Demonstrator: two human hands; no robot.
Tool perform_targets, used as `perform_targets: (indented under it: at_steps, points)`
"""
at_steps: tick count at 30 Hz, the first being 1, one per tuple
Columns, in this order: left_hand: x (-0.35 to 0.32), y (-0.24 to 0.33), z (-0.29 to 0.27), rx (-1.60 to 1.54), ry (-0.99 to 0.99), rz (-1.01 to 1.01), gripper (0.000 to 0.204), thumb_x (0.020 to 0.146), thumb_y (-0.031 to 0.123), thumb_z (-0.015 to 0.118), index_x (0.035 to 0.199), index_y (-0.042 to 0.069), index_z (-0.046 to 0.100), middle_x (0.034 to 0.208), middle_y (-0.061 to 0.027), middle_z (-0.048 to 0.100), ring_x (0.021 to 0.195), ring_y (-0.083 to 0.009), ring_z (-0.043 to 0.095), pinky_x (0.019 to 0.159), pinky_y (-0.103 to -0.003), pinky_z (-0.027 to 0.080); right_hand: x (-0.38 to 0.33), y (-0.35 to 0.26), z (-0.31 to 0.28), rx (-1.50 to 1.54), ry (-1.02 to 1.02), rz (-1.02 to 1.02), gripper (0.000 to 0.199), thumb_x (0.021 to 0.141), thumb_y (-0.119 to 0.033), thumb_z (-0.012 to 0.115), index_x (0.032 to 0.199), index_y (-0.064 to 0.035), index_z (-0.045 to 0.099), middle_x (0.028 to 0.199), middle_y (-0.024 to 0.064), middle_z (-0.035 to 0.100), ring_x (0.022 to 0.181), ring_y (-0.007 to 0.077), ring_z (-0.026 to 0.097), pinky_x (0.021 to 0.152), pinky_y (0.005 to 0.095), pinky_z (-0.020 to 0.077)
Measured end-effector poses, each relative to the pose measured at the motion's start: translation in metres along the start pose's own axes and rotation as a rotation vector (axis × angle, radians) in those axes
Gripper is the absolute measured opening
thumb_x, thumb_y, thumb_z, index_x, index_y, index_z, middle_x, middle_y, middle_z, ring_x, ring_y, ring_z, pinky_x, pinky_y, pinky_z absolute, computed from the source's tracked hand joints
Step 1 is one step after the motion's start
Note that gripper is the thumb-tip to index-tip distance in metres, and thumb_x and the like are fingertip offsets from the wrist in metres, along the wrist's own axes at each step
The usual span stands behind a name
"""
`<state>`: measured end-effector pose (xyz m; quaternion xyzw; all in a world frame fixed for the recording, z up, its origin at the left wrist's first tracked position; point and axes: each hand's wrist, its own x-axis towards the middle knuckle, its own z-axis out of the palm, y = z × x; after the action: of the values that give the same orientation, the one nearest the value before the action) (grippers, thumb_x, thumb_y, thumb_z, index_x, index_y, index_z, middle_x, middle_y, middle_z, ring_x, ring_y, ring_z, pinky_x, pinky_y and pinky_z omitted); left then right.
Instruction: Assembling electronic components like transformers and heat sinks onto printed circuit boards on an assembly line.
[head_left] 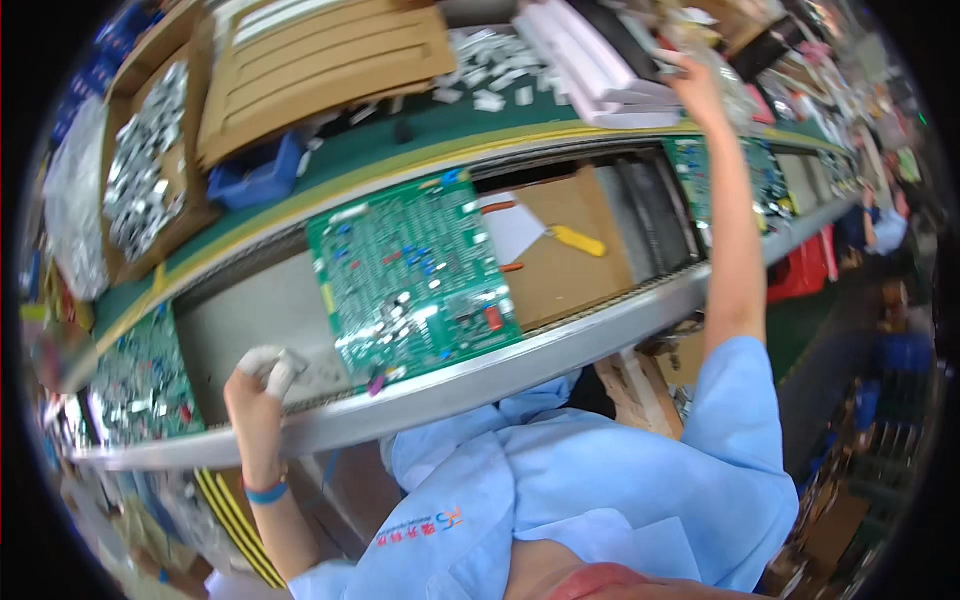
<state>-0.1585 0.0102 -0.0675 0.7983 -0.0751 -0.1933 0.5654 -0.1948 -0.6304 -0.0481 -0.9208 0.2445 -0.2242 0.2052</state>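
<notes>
- Green circuit board point(410, 290) lies between the two hands, touching neither!
- White stack point(575, 65) sits up beyond it, right hand point(695, 85) at its right side; blurred grip, can't tell.
- Left hand point(262, 378), just left of the board: fingers curled, contents unclear.

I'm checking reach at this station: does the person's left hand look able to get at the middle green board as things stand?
Probably yes: the left hand is close to the board's lower left corner, and nothing appears to block the way between them.
</notes>
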Motion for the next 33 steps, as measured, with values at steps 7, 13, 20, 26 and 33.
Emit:
perform_targets:
  at_steps: [7, 13, 20, 26, 33]
  points:
    - [0.005, 0.031, 0.020, 0.310, -0.132, -0.002, 0.015, 0.089, 0.012, 0.063, 0.090, -0.003, 0.065, 0.079, -0.0028, 0.065, 0.075, -0.0095, 0.059, 0.069, -0.025, 0.046, 0.041, 0.069, -0.032, -0.184, -0.044, -0.209, 0.038, 0.091, -0.024, 0.057, 0.124, -0.0051, 0.058, 0.112, 0.0137, 0.067, 0.106, 0.0217, 0.061, 0.092, 0.0325, 0.0442]
    - [0.004, 0.039, 0.035, 0.529, -0.158, -0.056, 0.018, 0.085, 0.013, 0.065, 0.089, -0.003, 0.067, 0.076, -0.0096, 0.067, 0.070, -0.0137, 0.059, 0.066, -0.028, 0.047, 0.081, 0.135, -0.008, -0.224, -0.017, -0.083, 0.036, 0.092, -0.021, 0.057, 0.125, -0.0059, 0.057, 0.112, 0.0121, 0.067, 0.102, 0.0191, 0.061, 0.091, 0.0280, 0.0427]
    - [0.011, 0.046, 0.042, 0.712, -0.215, -0.034, 0.020, 0.081, 0.016, 0.066, 0.083, -0.004, 0.067, 0.071, -0.0148, 0.066, 0.061, -0.0206, 0.059, 0.062, -0.033, 0.048, 0.067, 0.128, -0.017, -0.202, -0.066, -0.053, 0.033, 0.092, -0.020, 0.057, 0.121, -0.0057, 0.059, 0.111, 0.0118, 0.067, 0.102, 0.0178, 0.061, 0.092, 0.0282, 0.0429]
    - [0.019, 0.059, 0.044, 0.840, -0.281, -0.055, 0.022, 0.081, 0.019, 0.064, 0.080, -0.003, 0.067, 0.063, -0.0148, 0.063, 0.055, -0.0238, 0.059, 0.058, -0.036, 0.047, 0.060, 0.116, -0.016, -0.314, -0.043, -0.103, 0.031, 0.093, -0.019, 0.054, 0.120, -0.0065, 0.061, 0.108, 0.0119, 0.067, 0.100, 0.0183, 0.061, 0.090, 0.0285, 0.0435]
    - [0.016, 0.062, 0.036, 0.880, -0.325, 0.083, 0.027, 0.084, 0.026, 0.064, 0.079, -0.001, 0.069, 0.066, -0.0171, 0.064, 0.059, -0.0299, 0.061, 0.058, -0.038, 0.047, 0.083, 0.162, -0.029, -0.429, -0.127, -0.218, 0.029, 0.093, -0.015, 0.052, 0.120, -0.0053, 0.059, 0.106, 0.0101, 0.066, 0.098, 0.0190, 0.061, 0.089, 0.0292, 0.0437]
